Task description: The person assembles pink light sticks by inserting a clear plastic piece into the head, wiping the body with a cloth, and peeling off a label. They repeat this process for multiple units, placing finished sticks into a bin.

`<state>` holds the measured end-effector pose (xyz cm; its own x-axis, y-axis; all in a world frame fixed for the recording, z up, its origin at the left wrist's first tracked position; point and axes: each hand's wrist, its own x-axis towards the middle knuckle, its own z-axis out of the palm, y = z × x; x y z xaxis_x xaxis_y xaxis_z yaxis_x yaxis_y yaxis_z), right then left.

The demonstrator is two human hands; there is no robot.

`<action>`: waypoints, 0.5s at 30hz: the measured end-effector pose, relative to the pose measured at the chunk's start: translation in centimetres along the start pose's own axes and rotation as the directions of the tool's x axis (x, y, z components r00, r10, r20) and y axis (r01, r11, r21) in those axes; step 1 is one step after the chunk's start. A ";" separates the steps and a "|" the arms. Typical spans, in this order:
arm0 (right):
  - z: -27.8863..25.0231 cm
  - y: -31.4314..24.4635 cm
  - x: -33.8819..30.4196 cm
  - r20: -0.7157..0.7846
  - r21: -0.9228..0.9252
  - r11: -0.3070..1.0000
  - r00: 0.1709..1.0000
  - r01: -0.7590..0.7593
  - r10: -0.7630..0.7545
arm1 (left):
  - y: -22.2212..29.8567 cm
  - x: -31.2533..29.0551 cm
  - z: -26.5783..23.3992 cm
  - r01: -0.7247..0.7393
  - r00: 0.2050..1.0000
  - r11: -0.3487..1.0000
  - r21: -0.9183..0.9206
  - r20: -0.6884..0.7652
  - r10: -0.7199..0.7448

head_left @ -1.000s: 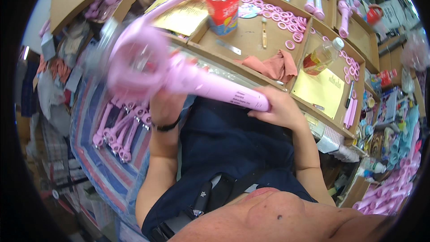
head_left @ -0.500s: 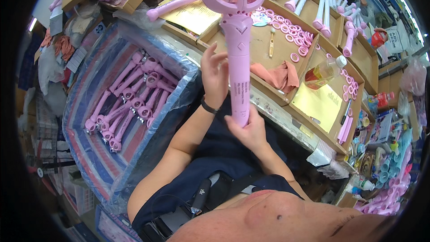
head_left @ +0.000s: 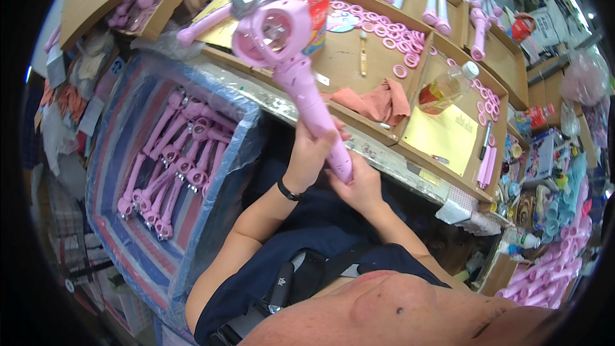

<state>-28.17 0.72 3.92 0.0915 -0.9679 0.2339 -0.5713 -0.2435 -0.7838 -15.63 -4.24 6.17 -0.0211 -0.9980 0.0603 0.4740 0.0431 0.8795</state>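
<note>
A pink toy wand [head_left: 300,93] with a round openwork head and a clear gem inside is held up in front of me, tilted so its head points to the upper left. My left hand [head_left: 309,154] wraps around the middle of its handle. Around the handle's lower end my right hand [head_left: 360,187] is closed. Behind the wand's head, partly covered by it, stands a red-capped bottle [head_left: 315,0]. Another pink wand [head_left: 205,24] lies on the yellow sheet in the tray at the far left.
On my left a striped plastic-lined bag [head_left: 106,234] holds several pink wands [head_left: 186,166]. Across the bench, cardboard trays [head_left: 410,154] hold pink rings [head_left: 391,32], an orange cloth [head_left: 378,104], a small brush [head_left: 363,54], a bottle of amber liquid [head_left: 448,88] and a yellow sheet [head_left: 442,138].
The wand has tilted from upright toward the left and come lower. My left hand, open beside it before, now grips the handle. The view has shifted slightly, and the red-capped bottle now shows.
</note>
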 end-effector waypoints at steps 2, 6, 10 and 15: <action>0.2 0.4 -0.9 0.047 0.133 0.987 0.995 -0.095 0.090 | -0.3 -0.2 0.4 -0.043 0.999 0.984 0.174 0.004 0.043; -2.0 1.4 -2.4 0.212 0.344 0.900 0.956 -0.268 0.203 | 0.4 0.7 1.3 -0.175 0.926 0.980 0.089 0.354 0.133; -10.3 3.0 -1.5 0.246 0.665 0.618 0.905 -0.419 0.348 | 1.4 2.0 1.5 -0.579 0.707 0.659 0.480 0.698 0.113; -24.1 9.2 7.8 -0.198 0.674 0.723 0.907 -0.150 0.373 | 0.4 0.8 -0.3 -0.716 0.644 0.411 0.565 0.762 0.075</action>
<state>-52.39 -7.56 12.45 -0.2911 -0.9561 0.0337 0.1233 -0.0724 -0.9897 -15.15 -5.03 6.45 -0.6484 -0.6032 0.4644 -0.2872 0.7588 0.5845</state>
